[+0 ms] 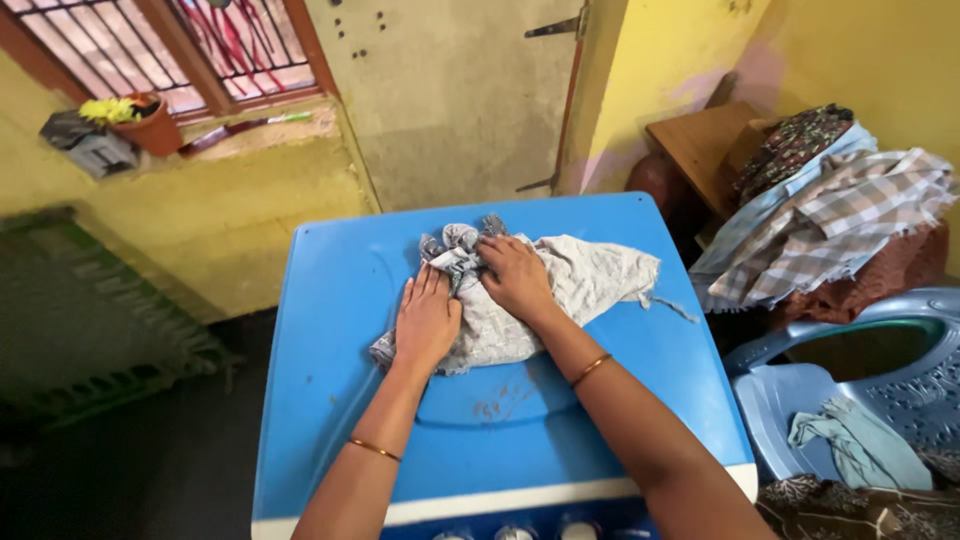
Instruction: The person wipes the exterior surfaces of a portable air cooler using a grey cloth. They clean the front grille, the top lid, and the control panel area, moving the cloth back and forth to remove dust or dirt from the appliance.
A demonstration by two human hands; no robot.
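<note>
A crumpled grey-white cloth [590, 275] lies on the blue lid of a washing machine [330, 330]. My left hand [427, 320] rests flat on the cloth's left part, fingers together and pointing away from me. My right hand [515, 278] presses on the bunched, patterned upper edge of the cloth, fingers curled over the folds. Both wrists wear thin gold bangles. Part of the cloth is hidden under my hands.
A heap of checked and patterned clothes [830, 215] lies on a wooden table at the right. A blue plastic chair [880, 390] with a pale green cloth stands at lower right. A window ledge with a flower pot [150, 125] is at upper left; a grey door stands behind the machine.
</note>
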